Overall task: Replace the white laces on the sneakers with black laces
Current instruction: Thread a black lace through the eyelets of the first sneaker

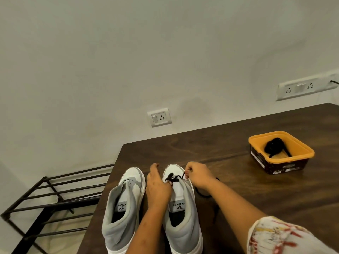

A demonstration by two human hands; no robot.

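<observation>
- Two grey-and-white high-top sneakers stand side by side near the viewer on a dark wooden tabletop, toes pointing away towards the wall.
- The left sneaker shows bare eyelets, with no lace of either colour. No white laces are in sight anywhere.
- The right sneaker has a black lace crossed through only the eyelets nearest the toe; the eyelets above are unlaced.
- Judged from this, the white laces are already out, the first black lace is barely begun, and the left sneaker has not been started.
- The left hand lies between the two sneakers. Its grip seems closed on the lace at the crossing over the tongue, though one finger points straight ahead.
- The right hand sits at the right side of the same sneaker, with its grip pinched together on a short end of the black lace just above an eyelet.
- The rest of that lace trails onto the tabletop just right of the sneaker, partly hidden under the right forearm.
- A second black lace lies bundled in an orange tub, far right and well apart from both hands.
</observation>
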